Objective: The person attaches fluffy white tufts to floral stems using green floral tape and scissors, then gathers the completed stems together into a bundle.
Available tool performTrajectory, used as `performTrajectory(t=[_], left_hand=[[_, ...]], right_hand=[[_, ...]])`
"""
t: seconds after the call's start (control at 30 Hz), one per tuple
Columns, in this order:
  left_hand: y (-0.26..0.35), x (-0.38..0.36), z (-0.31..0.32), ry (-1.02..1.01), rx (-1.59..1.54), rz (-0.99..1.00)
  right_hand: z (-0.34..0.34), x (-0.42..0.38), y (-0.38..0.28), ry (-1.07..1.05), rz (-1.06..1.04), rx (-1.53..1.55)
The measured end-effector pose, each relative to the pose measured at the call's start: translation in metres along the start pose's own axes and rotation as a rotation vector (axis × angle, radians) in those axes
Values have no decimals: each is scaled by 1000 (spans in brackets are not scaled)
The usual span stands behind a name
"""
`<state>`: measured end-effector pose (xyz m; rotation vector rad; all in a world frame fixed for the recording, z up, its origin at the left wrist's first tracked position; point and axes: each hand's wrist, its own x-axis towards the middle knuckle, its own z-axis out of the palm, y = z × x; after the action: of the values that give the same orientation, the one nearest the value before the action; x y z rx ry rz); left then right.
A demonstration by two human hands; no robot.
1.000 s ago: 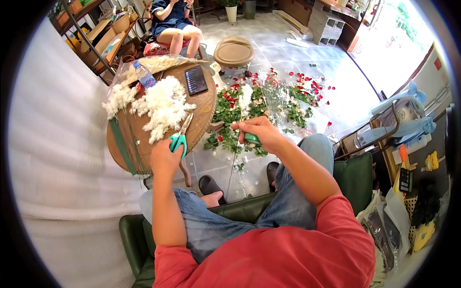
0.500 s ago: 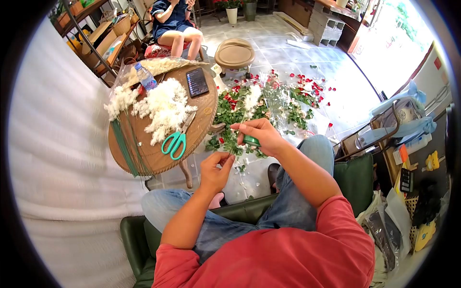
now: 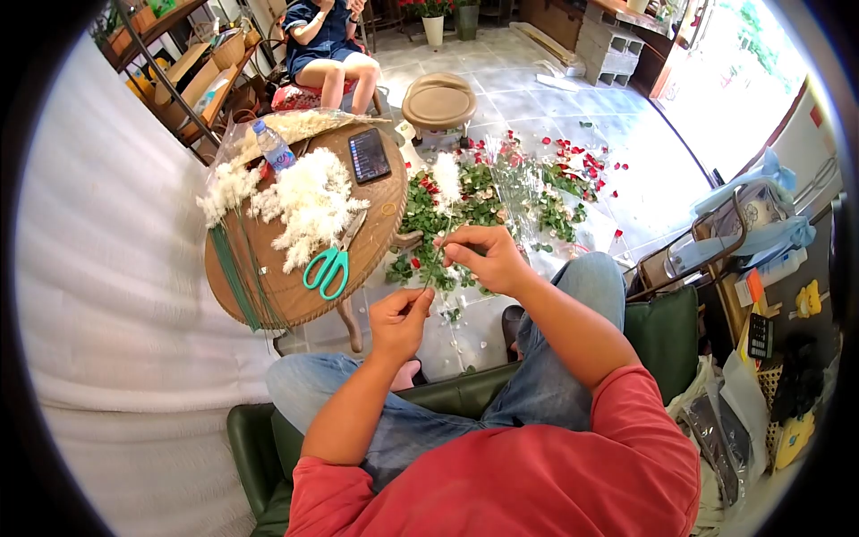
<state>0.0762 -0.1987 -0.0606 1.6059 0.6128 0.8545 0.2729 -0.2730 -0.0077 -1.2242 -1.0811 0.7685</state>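
My left hand is closed, thumb and forefinger pinching the lower end of a thin stem. Farther up, my right hand has its fingertips closed around the same stem. At the top of the stem stands a fluffy white flower sprig, seen against the leaves on the floor. The roll of green tape that showed in my right hand earlier is hidden now. On the round wooden table to my left lie teal-handled scissors, a heap of white fluffy flowers and a bundle of green wire stems.
A phone and a water bottle are on the table. Green leaves and red petals litter the tiled floor. Beyond stands a brown stool; a seated person is behind the table.
The white sprig has swung left and its stem has turned. My right fingers have shifted, and the green tape roll has gone out of sight. My left hand stays nearly in place.
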Motion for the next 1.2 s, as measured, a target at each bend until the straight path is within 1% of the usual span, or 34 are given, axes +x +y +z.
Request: performTrajectory(t=[0.03, 0.1, 0.17, 0.27, 0.4, 0.43, 0.47, 0.5, 0.53, 0.6, 0.63, 0.67, 0.73, 0.8, 0.87, 0.9, 0.93, 0.97, 1.0, 1.07, 1.1, 1.13, 1.2], left_hand=[[0, 0, 0, 22, 41, 23], [0, 0, 0, 46, 82, 45], [2, 0, 1, 87, 234, 192], [11, -1, 4, 97, 308, 248], [3, -1, 3, 35, 236, 187], [-1, -2, 3, -1, 218, 132], [-4, -2, 2, -38, 199, 78], [-6, -2, 2, -38, 198, 79], [-8, -2, 2, -22, 195, 86], [-11, -1, 1, -12, 193, 97], [-13, -1, -1, -18, 195, 65], [-14, 0, -2, -23, 197, 34], [-12, 2, -6, -43, 243, 41], [-10, 5, -7, -58, 293, 49], [-10, 8, -15, -178, 438, 135], [-12, 11, -22, -143, 457, 128], [-16, 15, -29, -242, 565, 265], [-17, 18, -38, -342, 678, 395], [-10, 17, -44, -300, 707, 376], [7, 19, -48, -399, 536, 268], [12, 23, -51, -335, 477, 265], [18, 26, -56, -318, 485, 264], [34, 32, -71, -55, 386, 162]], right_hand=[[0, 0, -2, -2, -1, -1], [1, 0, -5, 8, -55, -123], [0, 3, 4, 25, -73, -143], [1, 3, 6, 63, -80, -143], [1, 2, 3, 118, -68, -118], [-1, 3, 3, 119, -69, -119], [-4, 5, 3, 188, -84, -118], [-8, 6, 3, 256, -101, -117], [-15, 9, 5, 257, -102, -118], [-27, 14, 6, 388, -86, -69], [-31, 16, 3, 441, -101, -33], [-36, 18, 3, 447, -104, -36], [-46, 22, 4, 533, -149, 79], [-60, 21, 5, 540, -147, 63], [-70, 22, 5, 650, -133, -21], [-74, 24, 6, 684, -136, -7], [-78, 26, 7, 706, -134, 12], [-79, 25, 2, 696, -102, -61], [-79, 23, -1, 689, -74, -137], [-80, 26, 12, 682, -81, 86], [-74, 27, 6, 686, -55, 142], [-74, 27, 9, 660, -62, 130], [-69, 25, 12, 596, -10, 164]])
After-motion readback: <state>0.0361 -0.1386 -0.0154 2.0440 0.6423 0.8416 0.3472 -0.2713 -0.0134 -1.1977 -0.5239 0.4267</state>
